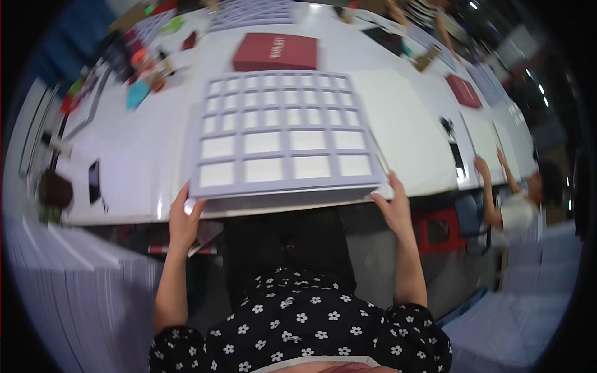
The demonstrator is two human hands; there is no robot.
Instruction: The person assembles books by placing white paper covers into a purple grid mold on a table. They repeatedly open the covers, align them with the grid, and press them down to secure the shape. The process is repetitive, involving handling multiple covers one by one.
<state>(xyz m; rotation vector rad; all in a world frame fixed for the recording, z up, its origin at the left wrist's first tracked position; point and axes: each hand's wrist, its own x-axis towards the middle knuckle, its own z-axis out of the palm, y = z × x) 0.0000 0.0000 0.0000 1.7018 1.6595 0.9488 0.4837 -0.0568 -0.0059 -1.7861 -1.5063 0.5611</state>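
A wide lavender tray with rows of white-bottomed compartments lies in front of me on the white table. The far rows have small compartments; the two near rows have larger ones. My left hand is closed on the tray's near left corner, thumb toward the front edge. At the near right corner, my right hand grips the same tray, fingers along its side. Just beyond the tray's far edge sits a dark red box with light lettering on its lid.
A phone lies on the table at left, near bottles and a teal piece. Pale flat sheets lie to the right. Co-workers sit at right, near a smaller red box. A red stool stands below the table edge.
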